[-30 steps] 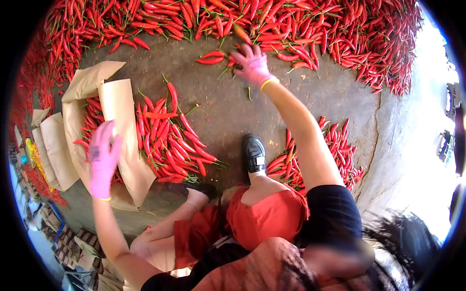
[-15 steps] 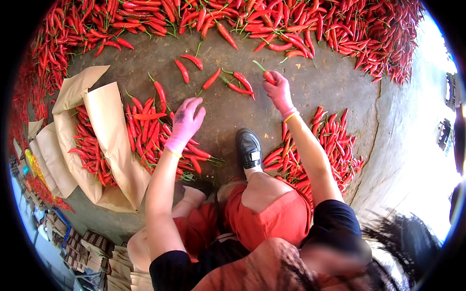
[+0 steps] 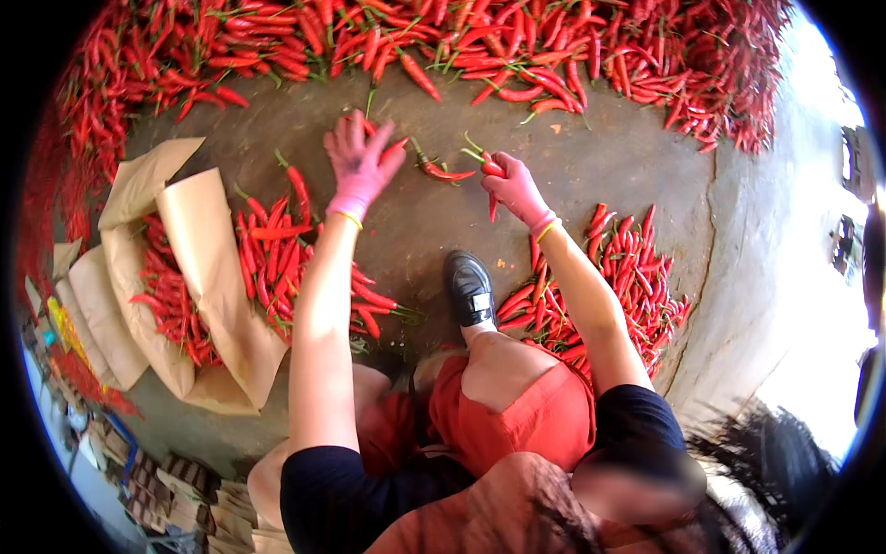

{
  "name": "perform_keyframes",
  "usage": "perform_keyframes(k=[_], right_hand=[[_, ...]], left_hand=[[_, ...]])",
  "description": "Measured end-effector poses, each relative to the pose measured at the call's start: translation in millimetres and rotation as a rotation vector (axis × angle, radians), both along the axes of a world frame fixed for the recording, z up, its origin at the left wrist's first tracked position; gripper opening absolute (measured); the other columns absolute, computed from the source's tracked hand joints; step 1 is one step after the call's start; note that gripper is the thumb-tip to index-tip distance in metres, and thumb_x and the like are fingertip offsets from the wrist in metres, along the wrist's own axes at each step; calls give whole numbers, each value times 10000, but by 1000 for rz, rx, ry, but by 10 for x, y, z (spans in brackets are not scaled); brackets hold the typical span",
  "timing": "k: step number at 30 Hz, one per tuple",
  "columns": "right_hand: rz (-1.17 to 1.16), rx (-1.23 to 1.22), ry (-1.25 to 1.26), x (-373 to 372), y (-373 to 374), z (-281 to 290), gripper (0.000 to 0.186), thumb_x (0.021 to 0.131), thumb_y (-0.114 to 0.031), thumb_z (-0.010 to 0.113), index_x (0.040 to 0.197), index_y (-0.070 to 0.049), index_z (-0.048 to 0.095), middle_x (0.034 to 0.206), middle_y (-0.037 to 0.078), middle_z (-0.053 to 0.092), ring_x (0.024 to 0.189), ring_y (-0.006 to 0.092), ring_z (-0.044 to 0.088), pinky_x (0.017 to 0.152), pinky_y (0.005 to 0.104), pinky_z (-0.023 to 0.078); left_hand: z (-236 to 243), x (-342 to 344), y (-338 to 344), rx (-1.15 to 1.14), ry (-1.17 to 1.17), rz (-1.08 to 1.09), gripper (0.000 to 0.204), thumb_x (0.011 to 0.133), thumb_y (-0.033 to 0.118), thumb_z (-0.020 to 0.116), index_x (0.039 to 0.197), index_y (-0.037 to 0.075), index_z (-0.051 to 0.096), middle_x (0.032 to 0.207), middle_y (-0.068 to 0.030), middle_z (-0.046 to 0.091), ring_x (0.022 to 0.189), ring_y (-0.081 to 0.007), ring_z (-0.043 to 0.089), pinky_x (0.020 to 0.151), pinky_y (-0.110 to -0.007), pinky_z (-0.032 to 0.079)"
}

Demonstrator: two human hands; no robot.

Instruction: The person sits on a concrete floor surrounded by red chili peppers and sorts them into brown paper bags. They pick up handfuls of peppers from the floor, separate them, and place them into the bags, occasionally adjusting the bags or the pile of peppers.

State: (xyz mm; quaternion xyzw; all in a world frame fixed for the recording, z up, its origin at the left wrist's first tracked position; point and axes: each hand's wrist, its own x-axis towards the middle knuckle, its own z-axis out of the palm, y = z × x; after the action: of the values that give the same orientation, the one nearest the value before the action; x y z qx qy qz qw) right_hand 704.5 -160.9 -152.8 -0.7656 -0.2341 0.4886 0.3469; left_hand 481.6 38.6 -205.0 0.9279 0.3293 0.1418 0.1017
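My left hand (image 3: 358,168), in a pink glove, reaches forward with its fingers spread over loose red chili peppers on the floor. Parts of those peppers show around its fingers; whether it touches them I cannot tell. My right hand (image 3: 519,192), also gloved in pink, is closed around red chili peppers (image 3: 493,169), their green stems sticking out at the top and a red tip below. Between the two hands a single chili pepper (image 3: 441,172) lies on the floor.
A large spread of chilies (image 3: 517,55) covers the far floor. One pile (image 3: 277,258) lies left, beside an opened brown paper bag (image 3: 208,240) with chilies in it; another pile (image 3: 637,286) lies right. My black shoe (image 3: 469,286) stands between them.
My left hand has moved forward to the loose chilies. The right hand has come slightly left and nearer, and more than one stem now shows in it. Fewer chilies lie visible between the hands.
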Motion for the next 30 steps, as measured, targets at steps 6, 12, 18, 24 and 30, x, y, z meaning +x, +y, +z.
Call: perform_keyframes(k=[6,12,18,24,30], right_hand=[[-159,300,-396,1262,237,-260,347,769,-97,647,1109,-28,649,898,63,627,818,181,595,748,335,502],[-13,163,-713,2429,554,-978,475,740,-334,684,1160,-111,691,1499,129,457,1324,358,470,1117,440,372],[468,471,-653,562,434,-474,429,733,-184,686,1142,-57,657,1349,115,590,1346,346,423,1098,435,339],[-386,290,323,443,-330,117,337,899,-74,581,1235,-44,593,1008,22,674,638,78,549,558,217,463],[-462,173,231,314,-642,-54,183,844,-80,657,1016,-64,595,759,-50,536,622,80,596,496,221,412]], left_hand=[[20,618,-1937,-433,-187,-332,479,769,396,721,1197,187,675,1402,-160,504,1356,-431,392,1125,-658,227],[193,690,-2265,-863,-522,-108,520,841,283,703,1331,149,592,1430,-160,491,1323,-374,452,1116,-505,351],[67,215,-917,-1854,-1016,662,652,987,410,561,1523,142,305,1427,-163,454,1299,-319,465,1104,-489,384],[276,-306,-585,-1712,-600,702,486,978,288,582,1424,126,475,1335,-111,546,1196,-311,545,1033,-479,446],[447,282,-145,131,15,-329,319,783,136,640,1100,148,676,1108,-59,626,1017,-256,612,856,-431,479]])
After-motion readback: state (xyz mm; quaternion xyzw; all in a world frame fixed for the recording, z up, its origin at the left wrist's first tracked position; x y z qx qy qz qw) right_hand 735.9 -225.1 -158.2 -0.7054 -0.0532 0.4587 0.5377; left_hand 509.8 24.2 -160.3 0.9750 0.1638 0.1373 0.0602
